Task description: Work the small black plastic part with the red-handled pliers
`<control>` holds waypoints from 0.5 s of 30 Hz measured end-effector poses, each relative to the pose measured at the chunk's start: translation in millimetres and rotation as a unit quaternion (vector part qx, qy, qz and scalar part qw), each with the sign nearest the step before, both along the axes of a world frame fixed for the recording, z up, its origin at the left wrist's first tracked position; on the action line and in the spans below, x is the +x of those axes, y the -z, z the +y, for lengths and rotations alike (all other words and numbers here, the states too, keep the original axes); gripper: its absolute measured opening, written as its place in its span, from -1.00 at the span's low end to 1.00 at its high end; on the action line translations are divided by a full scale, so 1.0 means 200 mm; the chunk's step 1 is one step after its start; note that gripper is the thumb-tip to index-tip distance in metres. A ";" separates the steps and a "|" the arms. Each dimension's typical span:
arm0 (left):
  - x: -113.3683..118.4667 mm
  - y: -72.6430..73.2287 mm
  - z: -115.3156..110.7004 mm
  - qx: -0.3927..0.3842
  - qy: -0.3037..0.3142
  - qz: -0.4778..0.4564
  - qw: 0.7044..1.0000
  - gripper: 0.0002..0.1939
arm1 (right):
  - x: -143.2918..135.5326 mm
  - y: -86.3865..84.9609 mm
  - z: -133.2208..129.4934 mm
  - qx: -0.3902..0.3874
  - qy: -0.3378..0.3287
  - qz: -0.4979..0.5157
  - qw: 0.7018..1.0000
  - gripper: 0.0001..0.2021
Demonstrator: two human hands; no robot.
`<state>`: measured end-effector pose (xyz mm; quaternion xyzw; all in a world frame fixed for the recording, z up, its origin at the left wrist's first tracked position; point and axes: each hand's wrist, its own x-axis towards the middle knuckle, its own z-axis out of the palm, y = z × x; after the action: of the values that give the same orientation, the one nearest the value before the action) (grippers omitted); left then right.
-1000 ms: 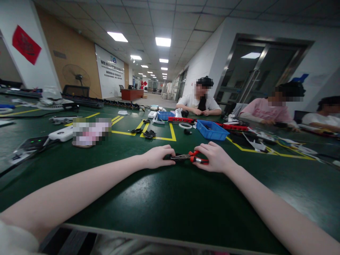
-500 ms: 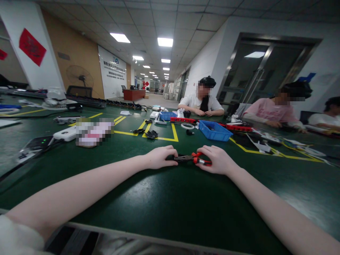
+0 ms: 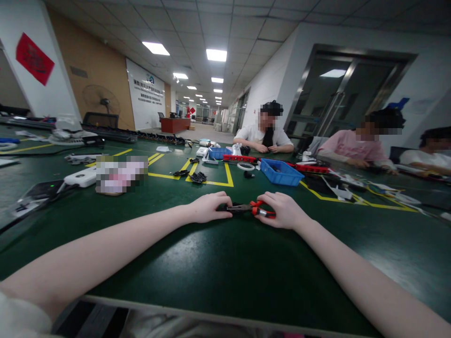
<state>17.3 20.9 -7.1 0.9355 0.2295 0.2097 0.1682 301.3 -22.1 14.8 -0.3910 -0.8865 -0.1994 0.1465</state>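
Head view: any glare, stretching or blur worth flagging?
In the head view: glare patches on the green tabletop; ceiling lights look blown out; wide-angle stretch seems to lengthen both forearms; the pliers read clearly enough, but the dark piece in the left hand is too dim to identify.

Your pliers (image 3: 252, 209) have a dull grey metal nose (image 3: 242, 207) and red-and-black handles (image 3: 269, 214) that look like plastic or rubber; the black piece (image 3: 224, 207) at their tip is too small to tell you its material; the green table (image 3: 197, 267) before you is smooth and glossy, throwing back light; the blue bin (image 3: 284, 178) looks like smooth moulded plastic; your pale sleeve (image 3: 21, 317) looks like matt cloth.
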 end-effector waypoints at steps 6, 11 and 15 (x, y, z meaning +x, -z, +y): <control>0.00 0.00 0.00 -0.003 -0.002 0.000 1.000 -0.76 | -0.02 0.00 -0.01 -0.011 0.009 0.006 1.000 -0.66; 0.00 0.00 0.01 0.003 -0.004 0.003 1.000 -0.76 | 0.00 0.00 0.01 -0.003 0.004 -0.004 1.000 -0.62; 0.00 0.00 0.01 0.008 -0.003 0.004 1.000 -0.76 | 0.01 0.00 0.01 0.004 -0.003 -0.004 1.000 -0.61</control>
<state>17.4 22.2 -8.1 0.9370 0.2310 0.2085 0.1589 302.8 -19.5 15.4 -0.3867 -0.8874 -0.2042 0.1457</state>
